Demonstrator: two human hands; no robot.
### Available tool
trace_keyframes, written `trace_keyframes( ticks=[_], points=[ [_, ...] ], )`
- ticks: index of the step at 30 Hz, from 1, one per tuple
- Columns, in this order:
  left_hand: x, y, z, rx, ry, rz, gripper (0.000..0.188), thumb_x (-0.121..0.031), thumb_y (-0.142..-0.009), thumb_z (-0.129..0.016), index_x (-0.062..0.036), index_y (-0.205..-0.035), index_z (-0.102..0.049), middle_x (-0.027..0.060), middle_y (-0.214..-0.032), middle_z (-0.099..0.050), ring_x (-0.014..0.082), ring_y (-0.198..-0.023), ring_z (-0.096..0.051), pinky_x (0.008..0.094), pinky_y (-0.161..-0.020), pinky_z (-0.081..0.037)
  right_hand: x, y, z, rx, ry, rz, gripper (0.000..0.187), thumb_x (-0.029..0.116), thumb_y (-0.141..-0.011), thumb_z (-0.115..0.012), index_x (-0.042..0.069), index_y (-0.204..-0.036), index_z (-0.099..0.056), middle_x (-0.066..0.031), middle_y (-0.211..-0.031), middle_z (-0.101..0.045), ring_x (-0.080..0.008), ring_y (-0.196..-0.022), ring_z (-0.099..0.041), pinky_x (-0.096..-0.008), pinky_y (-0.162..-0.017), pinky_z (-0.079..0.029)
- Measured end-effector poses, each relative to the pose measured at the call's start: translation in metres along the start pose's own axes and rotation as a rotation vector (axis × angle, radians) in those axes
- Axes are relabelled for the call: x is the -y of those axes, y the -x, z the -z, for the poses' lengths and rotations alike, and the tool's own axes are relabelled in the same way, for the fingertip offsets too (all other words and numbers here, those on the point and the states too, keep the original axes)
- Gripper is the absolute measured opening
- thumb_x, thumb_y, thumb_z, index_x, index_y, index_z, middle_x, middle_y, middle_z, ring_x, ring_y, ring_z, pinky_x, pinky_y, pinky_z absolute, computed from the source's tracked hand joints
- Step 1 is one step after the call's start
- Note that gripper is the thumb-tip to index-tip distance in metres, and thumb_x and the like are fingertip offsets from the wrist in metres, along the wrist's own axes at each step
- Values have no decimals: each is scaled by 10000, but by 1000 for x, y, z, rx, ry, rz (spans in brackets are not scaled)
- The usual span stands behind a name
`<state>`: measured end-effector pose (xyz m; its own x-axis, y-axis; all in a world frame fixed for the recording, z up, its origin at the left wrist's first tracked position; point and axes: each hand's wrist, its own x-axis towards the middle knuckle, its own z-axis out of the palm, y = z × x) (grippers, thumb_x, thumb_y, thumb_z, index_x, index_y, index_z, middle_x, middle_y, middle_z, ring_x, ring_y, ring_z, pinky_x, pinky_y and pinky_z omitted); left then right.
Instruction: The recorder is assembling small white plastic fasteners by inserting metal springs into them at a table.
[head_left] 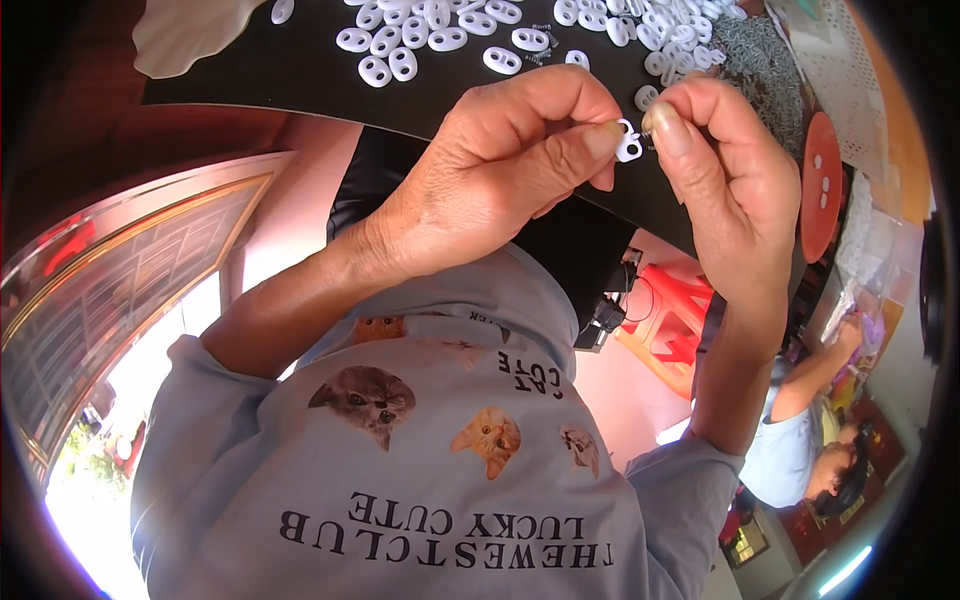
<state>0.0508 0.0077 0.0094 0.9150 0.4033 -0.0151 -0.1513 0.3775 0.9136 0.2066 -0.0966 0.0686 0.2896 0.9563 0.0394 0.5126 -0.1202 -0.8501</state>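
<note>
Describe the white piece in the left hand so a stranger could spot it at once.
Find the black table at the top. Over it, the left hand pinches a two-holed white piece, which juts past its thumb tip toward the right hand. Unlike the loose pieces lying on the table, it is held between thumb and finger.

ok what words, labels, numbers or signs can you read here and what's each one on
Grey-blue shirt: large black capitals, legible but upside down in this view; wording not copied here.
Same shirt, near the orange cat print: smaller black lettering, also upside down, not copied.
Shirt fold: tiny lettering, partly hidden, too small to read reliably.
White two-holed pieces: no lettering I can make out.
</note>
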Motion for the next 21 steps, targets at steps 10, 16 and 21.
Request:
trace_keyframes(
  ticks=[10, 16, 21],
  points=[
    [8, -2, 0, 7, -50, -105, 148, -146, -1027, -473, -21, -1020, -552, 25, -804, -596, 35, -590, -415, 181, -553, -373, -3, 0, -4, 24, -2, -1, 133, 112, -973, -568, -15, -1011, -586, 55, -805, -490, -14, -706, -400, -160, -603, -328],
    [12, -2, 0, 9, -51, -111, 155, -161, -1030, -471, -29, -982, -537, 10, -768, -574, 30, -587, -410, 184, -537, -353, -4, 0, -10, -9, 108, 55, 134, 84, -962, -580, -43, -1003, -584, 27, -817, -530, -42, -739, -449, -186, -638, -380],
    [10, 1, -3, -11, -40, -88, 164, -179, -1028, -479, -32, -985, -538, 1, -763, -569, 27, -606, -425, 186, -540, -348, -6, -1, -19, -86, 68, 104, 136, 84, -948, -596, -9, -864, -543, -44, -654, -492, -102, -571, -412, -252, -518, -373]
  ],
)
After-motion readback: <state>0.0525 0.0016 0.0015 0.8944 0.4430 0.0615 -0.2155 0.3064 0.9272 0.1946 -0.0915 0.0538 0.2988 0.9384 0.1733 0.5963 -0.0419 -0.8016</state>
